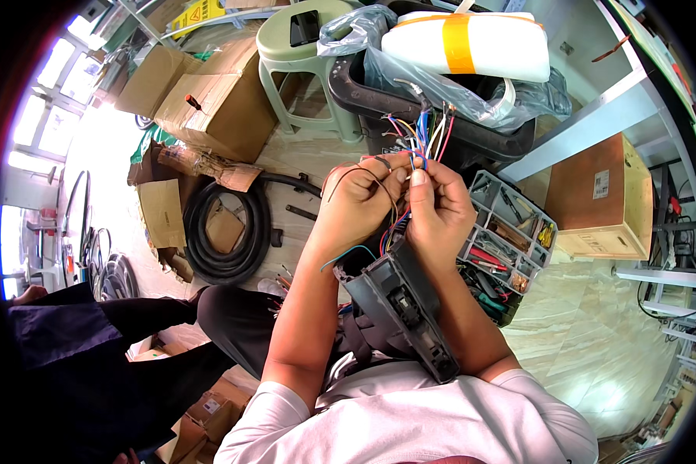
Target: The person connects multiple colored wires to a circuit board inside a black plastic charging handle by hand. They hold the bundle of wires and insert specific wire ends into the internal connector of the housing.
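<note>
A bundle of thin coloured wires (421,133) rises between my two hands, with loose blue, red, white and other ends fanning out above. My left hand (357,203) is closed on the bundle, and a brown wire loops over its back. Thumb and fingers of my right hand (439,210) pinch the wires right beside it. Below the hands, a long black plastic connector housing (398,305) rests against my lap between my forearms. The wires run down into its upper end, and a teal wire (348,255) sticks out at its left. Exactly which strands each hand pinches is hidden by the fingers.
Ahead is a black bin (371,100) holding plastic bags and a white taped roll (472,46). A green stool (305,46) carries a phone. Left lie cardboard boxes (216,100) and coiled black hose (228,232). Right are a compartment toolbox (510,232) and wooden box (599,201). Another person stands left.
</note>
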